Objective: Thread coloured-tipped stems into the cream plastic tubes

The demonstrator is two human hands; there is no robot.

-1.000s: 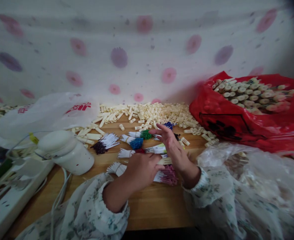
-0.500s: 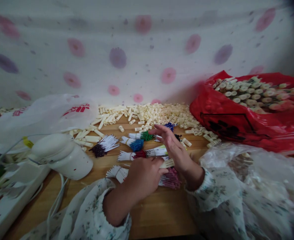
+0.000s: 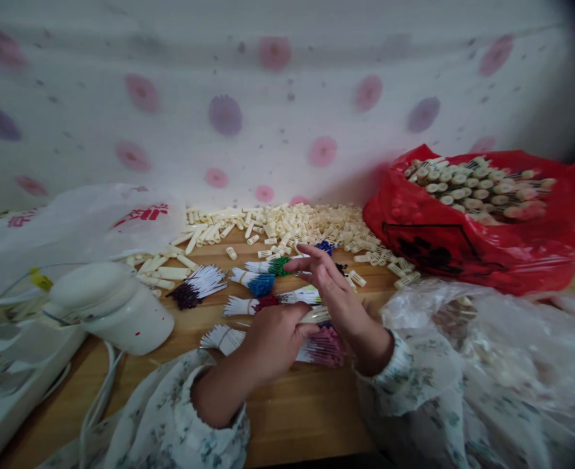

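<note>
My left hand (image 3: 278, 335) is closed around a cream slotted plastic tube (image 3: 315, 316), its end pointing right. Beside that end, my right hand (image 3: 335, 293) is raised with fingers stretched out and apart, the palm facing the tube; whether it touches cannot be made out. Under and around my hands lie bundles of thin white sticks with coloured tips: pink (image 3: 327, 346), red (image 3: 266, 302), blue (image 3: 258, 283), green (image 3: 278, 266) and dark purple (image 3: 187, 296). A white-ended bundle (image 3: 223, 338) is partly hidden by my left forearm.
Many cream tube pieces (image 3: 307, 225) are heaped along the back. A red bag (image 3: 424, 251) of assembled pieces stands right, above a clear plastic bag (image 3: 502, 326). Left are a white printed bag (image 3: 86, 221), a white rounded container (image 3: 131, 319) and a white strip-shaped box (image 3: 23, 397) with cables.
The whole view has shifted slightly, moving the scene left. My left hand still grips the tube, which now sits closer to my right palm and shows less of its end.
</note>
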